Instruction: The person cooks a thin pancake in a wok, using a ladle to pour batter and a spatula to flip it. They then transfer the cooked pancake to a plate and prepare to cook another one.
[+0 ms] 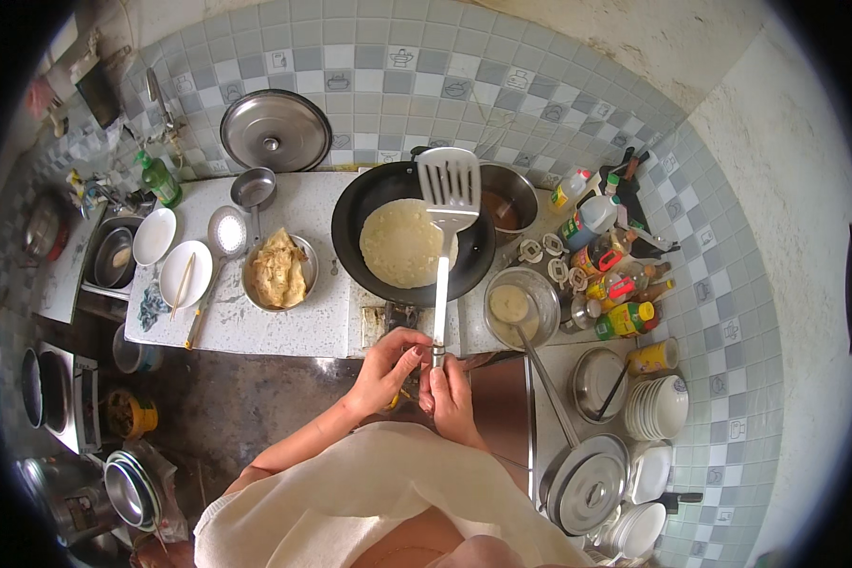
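A slotted metal spatula (450, 184) stands up in front of me, its slotted head over the right part of a black wok (342, 248). Around its handle close the fingers of my right hand (449, 397). My left hand (390, 369) touches the same handle with its fingertips, near the ring partway along it; how firmly is not clear. In the wok lies a thin, pale round flatbread (401, 245), partly behind the spatula. Left of the wok, a metal bowl (312, 264) holds folded, browned flatbreads (278, 273). To the right, a metal pot (550, 302) contains pale batter and a long-handled ladle (547, 383).
A pot of brown liquid (509, 202) sits behind the wok. Sauce bottles (621, 319) crowd the right side, with stacked plates (657, 408) below. At left are a skimmer (227, 231), white plates (184, 273) with chopsticks (182, 284), and a sink. A large lid (275, 131) leans against the tiles.
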